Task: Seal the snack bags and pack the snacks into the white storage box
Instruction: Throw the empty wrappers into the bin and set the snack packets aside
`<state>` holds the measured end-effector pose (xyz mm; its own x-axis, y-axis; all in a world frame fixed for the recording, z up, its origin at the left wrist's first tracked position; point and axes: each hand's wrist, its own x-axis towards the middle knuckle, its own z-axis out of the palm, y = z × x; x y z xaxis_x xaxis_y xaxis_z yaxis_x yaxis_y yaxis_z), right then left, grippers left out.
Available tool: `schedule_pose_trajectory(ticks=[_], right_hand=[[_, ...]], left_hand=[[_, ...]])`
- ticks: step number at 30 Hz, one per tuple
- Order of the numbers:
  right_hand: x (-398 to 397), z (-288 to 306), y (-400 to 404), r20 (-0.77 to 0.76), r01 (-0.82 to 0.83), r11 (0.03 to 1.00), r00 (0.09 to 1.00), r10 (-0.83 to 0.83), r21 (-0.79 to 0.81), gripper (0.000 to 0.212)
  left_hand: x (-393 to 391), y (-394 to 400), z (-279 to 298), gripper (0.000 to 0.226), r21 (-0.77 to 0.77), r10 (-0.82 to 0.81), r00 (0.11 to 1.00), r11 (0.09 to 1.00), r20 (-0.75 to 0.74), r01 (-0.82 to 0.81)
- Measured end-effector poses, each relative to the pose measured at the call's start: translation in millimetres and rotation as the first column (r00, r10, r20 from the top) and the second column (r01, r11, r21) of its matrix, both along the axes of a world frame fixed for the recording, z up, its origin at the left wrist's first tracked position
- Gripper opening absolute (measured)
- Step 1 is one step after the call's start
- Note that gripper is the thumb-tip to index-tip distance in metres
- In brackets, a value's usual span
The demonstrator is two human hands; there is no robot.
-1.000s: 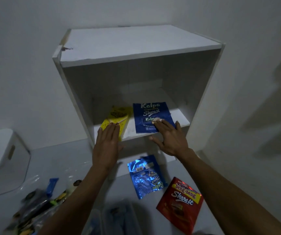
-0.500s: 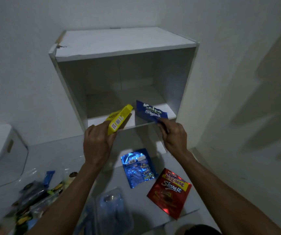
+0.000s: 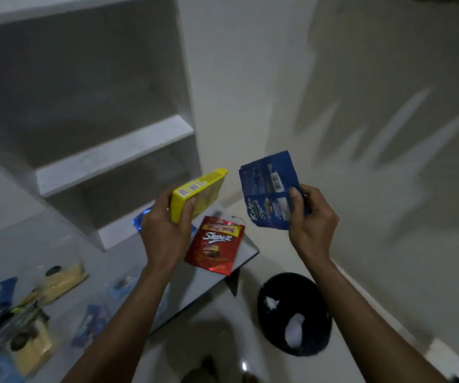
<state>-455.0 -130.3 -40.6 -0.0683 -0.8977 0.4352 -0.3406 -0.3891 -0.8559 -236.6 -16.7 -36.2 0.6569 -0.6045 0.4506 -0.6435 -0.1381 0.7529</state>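
Two hands clutched packets: left grip (image 3: 167,225) a yellow packet (image 3: 195,193), right grip (image 3: 310,217) a seemingly empty blue wrapper (image 3: 267,189) beside it.

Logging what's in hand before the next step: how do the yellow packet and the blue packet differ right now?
The yellow packet is in the left hand; the blue packet is in the right hand. The yellow packet looks stiff and boxy; the blue packet is flat and creased. The yellow packet tilts edge-on; the blue packet faces the camera. Both are held clear of the table.

forearms: bare, no sleeves | hands (image 3: 164,233): bare, no gloves
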Motion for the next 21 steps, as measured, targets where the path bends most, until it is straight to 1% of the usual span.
schedule_pose_trajectory(ticks=[3, 5, 8, 10, 12, 14, 17, 21], right_hand=[[-44.8, -34.0, 19.2, -0.03, 0.143, 0.986, 0.99, -0.141, 0.09, 0.015], [-67.3, -55.2, 32.8, -0.053, 0.241, 0.96, 0.97, -0.236, 0.145, 0.014], [-91.1, -79.4, 51.9, -0.094, 0.361, 0.907, 0.932, -0.349, 0.216, 0.012], [-102.0, -96.4, 63.7, -0.123, 0.424, 0.867, 0.906, -0.406, 0.263, 0.012], [-111.2, -116.5, 73.4, -0.156, 0.472, 0.828, 0.881, -0.446, 0.302, 0.013], [-118.4, -138.9, 80.3, -0.221, 0.52, 0.78, 0.854, -0.471, 0.348, 0.015], [-124.3, -172.3, 83.2, -0.313, 0.57, 0.704, 0.821, -0.477, 0.423, 0.018], [-130.7, -212.0, 77.5, -0.386, 0.597, 0.607, 0.803, -0.455, 0.525, 0.019]], left_hand=[[-30.2, -12.9, -30.0, 0.039, 0.096, -0.097, 0.995, 0.99, -0.039, 0.1], [-45.5, -20.5, -52.4, 0.041, 0.163, -0.16, 0.985, 0.972, -0.065, 0.169], [-65.0, -29.1, -87.4, 0.038, 0.184, -0.281, 0.955, 0.938, -0.093, 0.294], [-77.5, -32.1, -112.8, 0.038, 0.207, -0.327, 0.938, 0.916, -0.113, 0.344], [-90.3, -32.6, -136.0, 0.041, 0.277, -0.324, 0.934, 0.893, -0.149, 0.354], [-102.2, -31.6, -158.3, 0.044, 0.352, -0.328, 0.928, 0.859, -0.178, 0.371], [-118.5, -31.9, -186.7, 0.05, 0.421, -0.333, 0.913, 0.812, -0.234, 0.404], [-143.3, -35.3, -224.4, 0.044, 0.485, -0.286, 0.909, 0.775, -0.304, 0.406]])
